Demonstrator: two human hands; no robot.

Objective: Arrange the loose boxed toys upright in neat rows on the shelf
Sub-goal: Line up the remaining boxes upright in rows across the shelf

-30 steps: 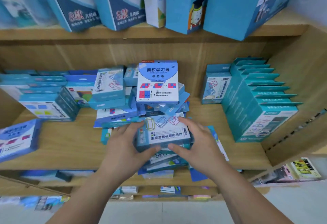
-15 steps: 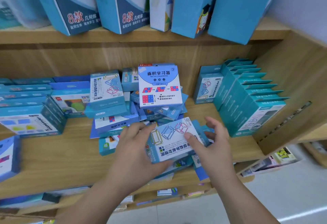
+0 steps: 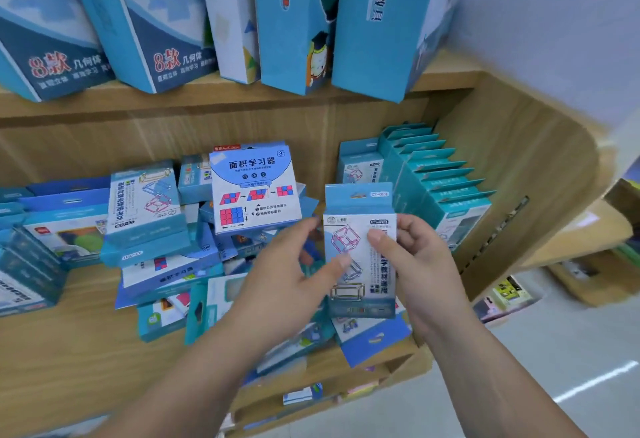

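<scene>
1. The box [image 3: 356, 254] is held off the shelf [image 3: 69, 351], above its front edge and towards its right end. It stands upright, long axis vertical, hang tab at the top and printed front towards the person
2. The right hand [image 3: 426, 264] grips the box's right edge, thumb across the front and fingers curled behind. The left hand [image 3: 291, 275] pinches the left edge, thumb tip on the lower front and fingers behind
3. The key relation: the neat row of upright boxes [image 3: 446, 188] lies right of and behind the held box, along the shelf's right side wall [image 3: 519, 178]. Its front-most box is just beyond the right hand's knuckles
4. The right hand is nearer that row, so I judge it would carry the box across. The box is already upright like the row, so I expect it needs little turning to join the front of it
5. One more upright box [image 3: 360, 164] stands near the back edge, just left of the row
6. Mid-shelf, a loose pile [image 3: 194, 264] of boxes lies flat and crooked; a white-fronted box [image 3: 254, 188] leans on top. Some spill over the front edge
7. Flat stacks [image 3: 41, 229] fill the left end
8. All boxes look closed; their contents cannot be seen
</scene>
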